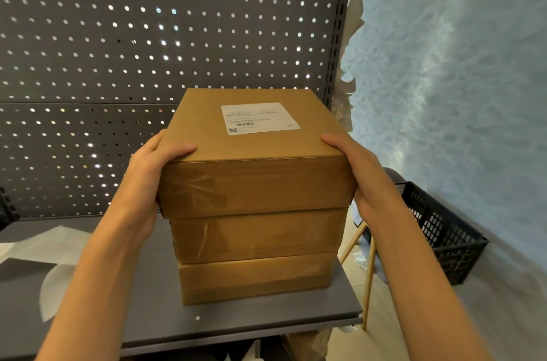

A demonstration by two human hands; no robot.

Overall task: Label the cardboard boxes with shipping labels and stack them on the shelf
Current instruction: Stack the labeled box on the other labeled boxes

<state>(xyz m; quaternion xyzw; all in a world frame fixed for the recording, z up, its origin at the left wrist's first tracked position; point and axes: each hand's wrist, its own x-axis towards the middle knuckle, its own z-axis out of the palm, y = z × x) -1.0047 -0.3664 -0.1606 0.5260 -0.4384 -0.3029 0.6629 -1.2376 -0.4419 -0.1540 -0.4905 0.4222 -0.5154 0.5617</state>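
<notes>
Both hands, left (148,171) and right (352,171), grip top box (254,153) (stack near shelf (266,316) right edge).

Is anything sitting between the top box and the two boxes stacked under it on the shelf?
Nothing visible. The top box, held at its sides by the left hand and right hand, sits directly on the middle box.

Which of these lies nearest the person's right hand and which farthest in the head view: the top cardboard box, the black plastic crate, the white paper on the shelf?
1. Top cardboard box: gripped by the right hand at its right side.
2. Black plastic crate: lower right, beside the shelf.
3. White paper: far left on the shelf, beyond the stack.
</notes>
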